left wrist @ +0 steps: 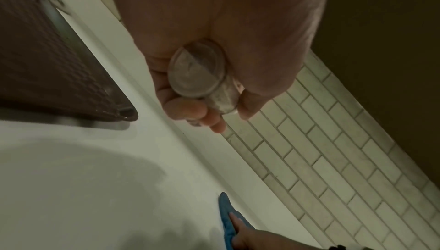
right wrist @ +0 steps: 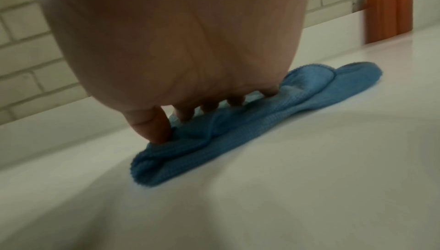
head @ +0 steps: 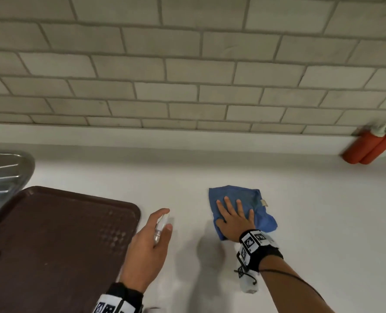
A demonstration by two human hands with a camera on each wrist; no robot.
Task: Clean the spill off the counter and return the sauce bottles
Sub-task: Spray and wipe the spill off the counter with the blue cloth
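My right hand [head: 235, 219] lies flat with spread fingers on a blue cloth [head: 246, 199], pressing it onto the white counter [head: 323, 211]. From the right wrist view the cloth [right wrist: 238, 122] is bunched under the fingertips [right wrist: 154, 129]. My left hand [head: 151, 242] hovers left of the cloth and grips a small clear spray bottle [head: 161, 227], index finger over its top. Its round base [left wrist: 197, 69] faces the left wrist camera. Two orange sauce bottles [head: 368, 146] with white caps stand against the tiled wall at the far right. No spill shows on the counter.
A brown plastic tray [head: 52, 245] fills the near left, partly over a steel sink drainer [head: 4, 172]. The grey brick-tiled wall [head: 187, 75] bounds the counter's back. A small white object [head: 249, 288] lies under my right forearm.
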